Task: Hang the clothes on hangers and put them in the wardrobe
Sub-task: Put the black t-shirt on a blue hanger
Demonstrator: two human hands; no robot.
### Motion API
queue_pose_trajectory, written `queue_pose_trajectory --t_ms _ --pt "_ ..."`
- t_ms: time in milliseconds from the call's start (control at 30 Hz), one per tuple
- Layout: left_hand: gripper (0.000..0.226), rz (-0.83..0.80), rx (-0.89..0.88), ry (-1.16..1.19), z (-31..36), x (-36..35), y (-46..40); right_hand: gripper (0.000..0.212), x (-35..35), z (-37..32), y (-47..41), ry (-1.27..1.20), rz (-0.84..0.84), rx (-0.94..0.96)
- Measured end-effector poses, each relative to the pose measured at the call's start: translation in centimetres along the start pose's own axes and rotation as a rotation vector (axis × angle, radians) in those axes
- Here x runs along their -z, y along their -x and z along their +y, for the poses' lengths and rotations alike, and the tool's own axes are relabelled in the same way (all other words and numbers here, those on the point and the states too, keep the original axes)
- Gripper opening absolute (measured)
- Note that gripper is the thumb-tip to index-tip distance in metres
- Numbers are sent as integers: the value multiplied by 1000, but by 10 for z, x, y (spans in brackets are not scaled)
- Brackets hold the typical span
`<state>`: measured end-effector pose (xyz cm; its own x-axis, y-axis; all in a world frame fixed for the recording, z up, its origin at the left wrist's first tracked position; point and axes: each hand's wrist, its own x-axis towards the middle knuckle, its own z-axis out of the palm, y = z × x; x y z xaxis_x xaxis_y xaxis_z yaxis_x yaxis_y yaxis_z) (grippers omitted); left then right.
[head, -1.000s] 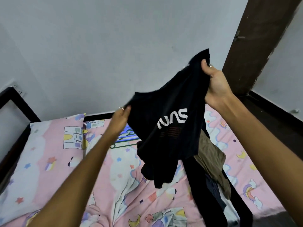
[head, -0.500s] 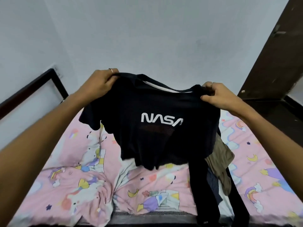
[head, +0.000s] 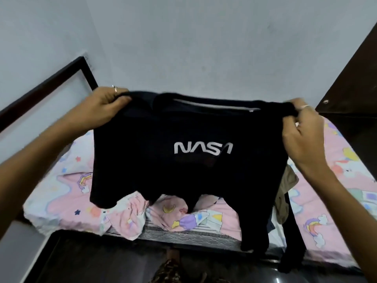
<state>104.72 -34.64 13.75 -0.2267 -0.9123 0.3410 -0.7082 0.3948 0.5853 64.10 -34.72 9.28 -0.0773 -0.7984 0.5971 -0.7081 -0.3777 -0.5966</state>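
The left hand (head: 106, 105) and right hand (head: 302, 127) each grip a shoulder of the black shirt (head: 183, 152), spread above the bed (head: 67, 193). No hanger shows; hanging and wardrobe remain.

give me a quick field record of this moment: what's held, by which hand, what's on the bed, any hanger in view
held: black shirt with white NASA print, spread out above the bed
left hand: grips the shirt's left shoulder
right hand: grips the shirt's right shoulder
bed: pink cartoon-print sheet, rumpled at the near edge
other clothes: khaki garment and dark garment on the bed, partly behind the shirt, the dark one hanging over the edge
hanger: none in view
wardrobe: not clearly in view
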Motion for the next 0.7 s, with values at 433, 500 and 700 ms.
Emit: queue_pose_trajectory --t_ms 433,500,700 --pt "31 -604 417 263 -83 -57 38 29 -71 74 65 -760 -405 -914" --pt "36 -634 409 275 -93 -62 31 28 -86 74 58 -843 -328 -953" --pt "76 -462 366 258 -122 -49 -24 33 -138 65 -5 -367 -352 -558"
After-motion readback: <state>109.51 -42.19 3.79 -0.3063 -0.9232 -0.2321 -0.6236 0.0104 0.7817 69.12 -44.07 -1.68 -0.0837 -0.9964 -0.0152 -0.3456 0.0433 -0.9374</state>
